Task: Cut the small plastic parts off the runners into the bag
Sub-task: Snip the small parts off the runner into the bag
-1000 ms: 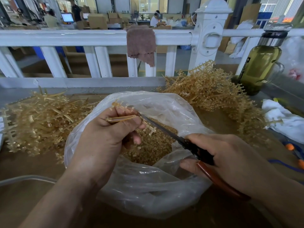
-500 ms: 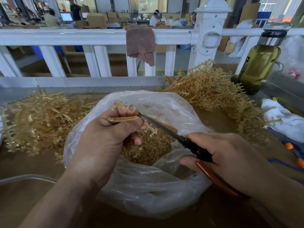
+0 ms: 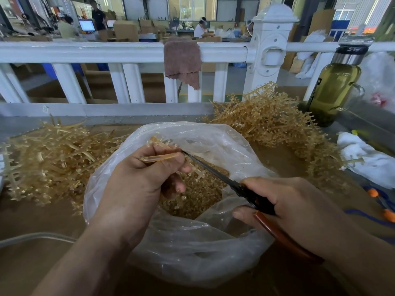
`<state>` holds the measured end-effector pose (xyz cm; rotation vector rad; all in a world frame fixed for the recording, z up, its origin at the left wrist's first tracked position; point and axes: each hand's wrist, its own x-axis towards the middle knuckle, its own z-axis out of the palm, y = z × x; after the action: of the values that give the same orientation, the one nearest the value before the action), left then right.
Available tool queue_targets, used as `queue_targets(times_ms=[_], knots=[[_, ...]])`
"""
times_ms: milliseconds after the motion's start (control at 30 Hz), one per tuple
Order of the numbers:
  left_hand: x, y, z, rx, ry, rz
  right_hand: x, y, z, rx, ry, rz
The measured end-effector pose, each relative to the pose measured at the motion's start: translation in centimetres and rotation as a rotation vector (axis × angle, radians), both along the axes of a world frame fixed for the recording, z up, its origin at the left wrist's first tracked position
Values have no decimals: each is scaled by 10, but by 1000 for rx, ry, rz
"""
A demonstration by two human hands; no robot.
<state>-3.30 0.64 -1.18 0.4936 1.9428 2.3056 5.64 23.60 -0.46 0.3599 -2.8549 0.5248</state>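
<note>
**A:** What are we holding, and where?

**B:** Our left hand [image 3: 139, 180] is over the open mouth of the clear plastic bag [image 3: 192, 248], at the middle of the view. Thumb and fingers are pressed together, pinching an amber runner [image 3: 160, 157]. Its long axis runs from 9 o'clock to 3 o'clock, with small parts sticking out past our fingertips toward 1 o'clock and down toward 5 o'clock.

**A:** And the cutting tool?

**B:** Our right hand [image 3: 299, 212] is wrapped closed round the red handles of the scissors [image 3: 215, 173]. The dark blades point toward 10 o'clock and their tip meets the runner's right end, just beside our left fingertips. We cannot tell whether the blades are parted.

**A:** So which way is the cut?

**B:** We judge that the parts lie at 10 o'clock from the scissor hand, straight above the loose cut parts [image 3: 198, 195] in the bag. Spent runners [image 3: 49, 157] are heaped at 9 o'clock, uncut ones [image 3: 275, 124] at 1 o'clock.
</note>
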Motion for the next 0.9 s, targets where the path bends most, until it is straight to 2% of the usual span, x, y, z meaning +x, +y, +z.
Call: queue_targets(times_ms=[467, 900], knots=[[-1, 7, -3, 129, 26, 9, 1, 2, 8, -11, 22, -9], [-1, 10, -8, 116, 64, 10, 2, 3, 9, 5, 42, -5]])
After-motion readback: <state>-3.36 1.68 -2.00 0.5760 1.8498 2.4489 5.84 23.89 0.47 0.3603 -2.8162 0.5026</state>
